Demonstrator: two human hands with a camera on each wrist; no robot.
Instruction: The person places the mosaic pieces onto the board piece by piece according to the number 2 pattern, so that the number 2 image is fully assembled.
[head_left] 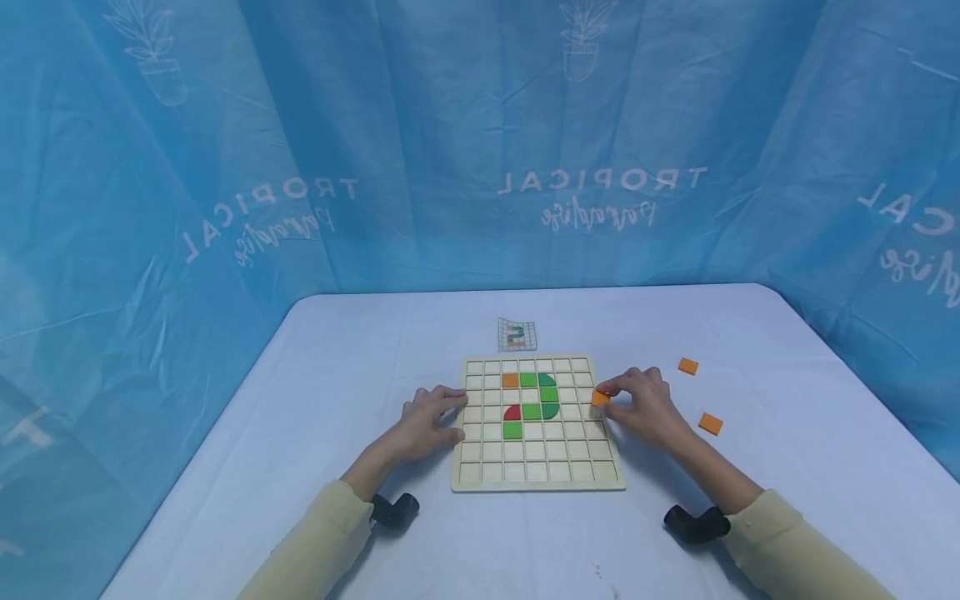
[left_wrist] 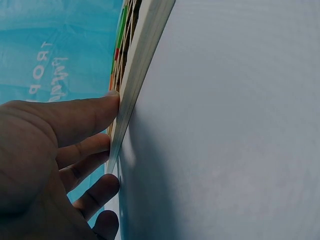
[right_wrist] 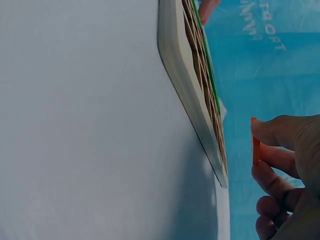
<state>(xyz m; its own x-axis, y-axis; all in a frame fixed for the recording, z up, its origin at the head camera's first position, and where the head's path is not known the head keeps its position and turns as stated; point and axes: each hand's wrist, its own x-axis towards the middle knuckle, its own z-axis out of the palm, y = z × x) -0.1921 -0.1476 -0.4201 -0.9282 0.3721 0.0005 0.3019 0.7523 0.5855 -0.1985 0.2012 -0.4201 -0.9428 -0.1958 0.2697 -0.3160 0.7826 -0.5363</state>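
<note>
A wooden grid board (head_left: 536, 473) lies on the table with orange, green and red tiles set in some of its squares. At its left edge, my left hand (head_left: 422, 423) touches the rim with thumb and fingertips, the fingers spread and fairly straight, as the left wrist view (left_wrist: 75, 150) shows. My right hand (head_left: 647, 407) pinches an orange square tile (head_left: 600, 398) between thumb and fingers above the board's right edge. In the right wrist view, that tile (right_wrist: 255, 142) is seen edge-on, raised clear of the board (right_wrist: 187, 90).
Two loose orange tiles, one farther back (head_left: 687, 366) and one nearer (head_left: 711, 424), lie right of my right hand. A small pattern card (head_left: 517, 335) sits behind the board. Blue curtains (head_left: 525, 242) hang beyond the white-covered table (head_left: 360, 358).
</note>
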